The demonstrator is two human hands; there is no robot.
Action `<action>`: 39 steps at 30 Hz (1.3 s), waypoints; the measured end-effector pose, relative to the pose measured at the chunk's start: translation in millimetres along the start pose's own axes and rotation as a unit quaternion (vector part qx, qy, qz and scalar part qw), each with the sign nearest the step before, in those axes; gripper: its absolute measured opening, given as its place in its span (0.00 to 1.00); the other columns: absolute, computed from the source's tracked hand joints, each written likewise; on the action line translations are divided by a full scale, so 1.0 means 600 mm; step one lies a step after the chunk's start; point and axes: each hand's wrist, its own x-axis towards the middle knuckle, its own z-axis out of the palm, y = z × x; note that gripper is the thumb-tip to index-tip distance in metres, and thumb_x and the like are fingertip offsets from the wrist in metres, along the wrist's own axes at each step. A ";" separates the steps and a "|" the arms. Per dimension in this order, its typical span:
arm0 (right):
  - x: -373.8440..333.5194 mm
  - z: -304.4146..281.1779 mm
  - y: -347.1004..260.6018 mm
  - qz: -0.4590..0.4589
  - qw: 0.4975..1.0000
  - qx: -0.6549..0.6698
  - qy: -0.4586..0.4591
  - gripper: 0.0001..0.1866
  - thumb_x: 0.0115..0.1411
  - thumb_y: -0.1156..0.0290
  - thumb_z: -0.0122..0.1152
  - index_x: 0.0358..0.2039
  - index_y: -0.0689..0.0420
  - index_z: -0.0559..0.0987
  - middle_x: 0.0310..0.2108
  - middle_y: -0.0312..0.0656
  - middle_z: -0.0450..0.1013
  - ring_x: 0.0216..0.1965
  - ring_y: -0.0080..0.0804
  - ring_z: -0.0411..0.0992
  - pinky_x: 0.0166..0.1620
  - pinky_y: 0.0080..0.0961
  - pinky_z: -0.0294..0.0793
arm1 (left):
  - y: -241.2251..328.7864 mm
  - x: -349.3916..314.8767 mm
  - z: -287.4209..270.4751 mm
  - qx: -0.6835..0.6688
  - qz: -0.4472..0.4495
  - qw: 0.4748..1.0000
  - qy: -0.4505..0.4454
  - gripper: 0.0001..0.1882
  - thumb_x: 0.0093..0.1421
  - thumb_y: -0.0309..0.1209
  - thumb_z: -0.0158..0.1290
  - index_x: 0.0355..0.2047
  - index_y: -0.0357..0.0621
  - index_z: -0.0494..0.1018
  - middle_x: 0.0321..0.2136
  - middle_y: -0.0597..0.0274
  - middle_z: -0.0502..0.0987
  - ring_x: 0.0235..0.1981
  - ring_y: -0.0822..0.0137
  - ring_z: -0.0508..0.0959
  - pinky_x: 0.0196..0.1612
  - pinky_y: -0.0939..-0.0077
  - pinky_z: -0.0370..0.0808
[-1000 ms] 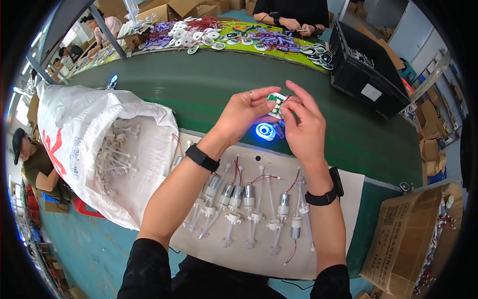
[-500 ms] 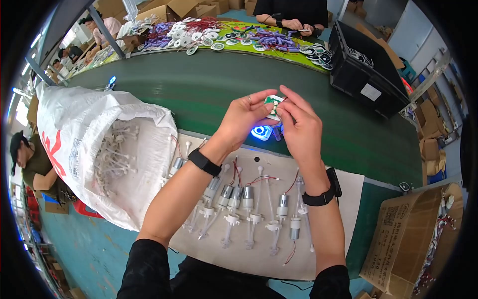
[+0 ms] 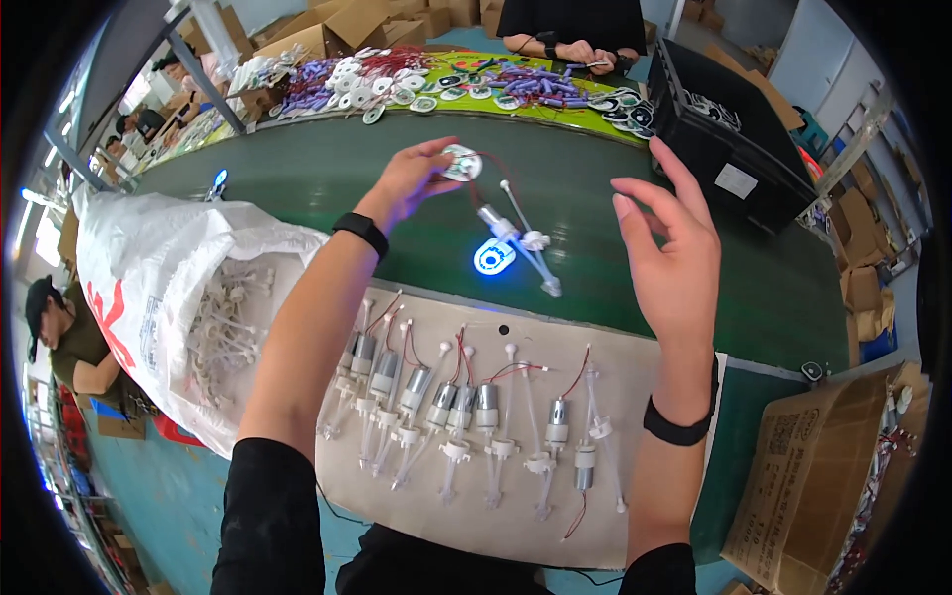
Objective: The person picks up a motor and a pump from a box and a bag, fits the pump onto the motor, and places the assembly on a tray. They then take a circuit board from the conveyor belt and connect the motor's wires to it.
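Green belt (image 3: 585, 149): runs beyond the sheet, a blue-lit disc (image 3: 494, 257) showing against it.
White sack (image 3: 129, 238): open, white plastic tubes inside.
Beige sheet (image 3: 397, 511): bears a row of motors (image 3: 487, 400) with tubes, no boards showing on their wires; these look left to do.
Right hand (image 3: 674, 253): empty, fingers apart, over the belt.
Left hand (image 3: 412, 178): pinches the round board by its edge.
Tubed motor (image 3: 496, 222): below the board, near the disc; probably wired already, though the thin leads are hard to trace.
Round board (image 3: 463, 163): over the belt, at the left fingertips.
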 end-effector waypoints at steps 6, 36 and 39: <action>-0.003 -0.029 -0.028 -0.037 0.999 -0.007 0.026 0.07 0.60 0.78 0.61 0.39 0.63 0.83 0.60 0.45 0.69 0.39 0.25 0.77 0.41 0.20 0.76 | -0.046 0.104 -0.126 0.054 0.005 0.996 0.067 0.23 0.67 0.26 0.49 0.62 0.48 0.67 0.46 0.61 0.79 0.44 0.70 0.80 0.43 0.76 0.81; -0.231 -0.447 -0.360 0.214 0.852 -0.476 0.033 0.11 0.59 0.70 0.62 0.40 0.61 0.83 0.36 0.47 0.80 0.36 0.41 0.79 0.41 0.30 0.77 | -0.186 -0.663 -0.048 0.599 0.240 0.755 0.121 0.33 0.68 0.38 0.48 0.67 0.31 0.53 0.68 0.40 0.55 0.68 0.33 0.51 0.68 0.41 0.49; -0.226 -0.589 -0.307 0.262 0.758 -0.597 -0.005 0.12 0.60 0.69 0.61 0.41 0.60 0.83 0.32 0.45 0.80 0.34 0.37 0.78 0.40 0.30 0.76 | -0.187 -0.662 -0.052 0.596 0.250 0.754 0.119 0.30 0.69 0.37 0.44 0.66 0.31 0.55 0.66 0.36 0.56 0.67 0.32 0.52 0.68 0.39 0.48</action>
